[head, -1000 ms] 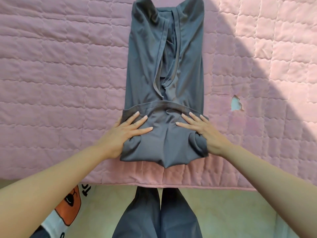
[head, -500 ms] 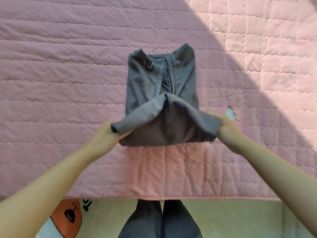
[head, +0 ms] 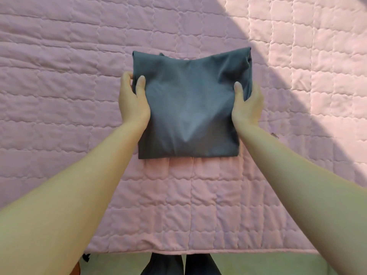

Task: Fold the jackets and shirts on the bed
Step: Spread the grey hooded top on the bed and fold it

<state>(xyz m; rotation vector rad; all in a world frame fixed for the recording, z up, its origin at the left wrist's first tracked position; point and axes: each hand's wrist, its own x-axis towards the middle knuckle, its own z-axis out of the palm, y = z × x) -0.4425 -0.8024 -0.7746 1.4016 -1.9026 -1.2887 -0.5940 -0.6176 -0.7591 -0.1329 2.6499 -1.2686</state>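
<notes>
Toward the near side of the pink quilted bed (head: 59, 175), the left hand (head: 133, 102) and right hand (head: 247, 105) each grip one side of the grey garment (head: 188, 108), thumbs on top (fingers mostly hidden beneath). It looks folded into a compact square. Any other clothes lie out of view.

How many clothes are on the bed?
1. The folded grey garment lies in the middle of the pink quilt, gripped at its sides by the left hand and right hand. Others may lie out of view.
</notes>
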